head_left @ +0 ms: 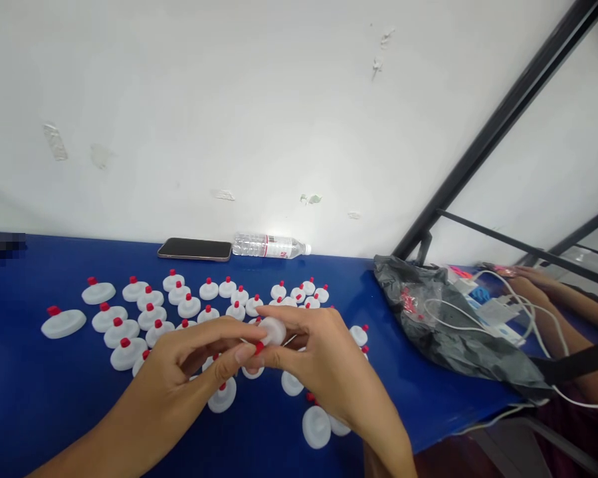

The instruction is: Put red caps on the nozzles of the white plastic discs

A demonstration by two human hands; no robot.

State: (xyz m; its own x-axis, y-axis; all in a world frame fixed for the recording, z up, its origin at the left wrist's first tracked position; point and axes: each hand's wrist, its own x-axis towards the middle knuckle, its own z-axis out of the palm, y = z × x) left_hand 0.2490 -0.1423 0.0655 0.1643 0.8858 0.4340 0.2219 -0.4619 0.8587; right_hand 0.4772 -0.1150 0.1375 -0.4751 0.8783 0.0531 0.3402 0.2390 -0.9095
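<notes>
My left hand and my right hand meet over the middle of the blue table. Between the fingers and thumb of my right hand is a white round plastic cap. A small red tip shows against it, pinched at my left thumb and fingertips. Below and around both hands lie several more white caps with red tips, such as one white cap just under my left hand and another white cap below my right. My fingers hide part of the held piece and some caps behind it.
Along the wall lie a phone and a clear plastic bottle on its side. To the right, a dark plastic bag carries a small bag of red pieces and white cables. Another person's arm rests beyond a black metal frame.
</notes>
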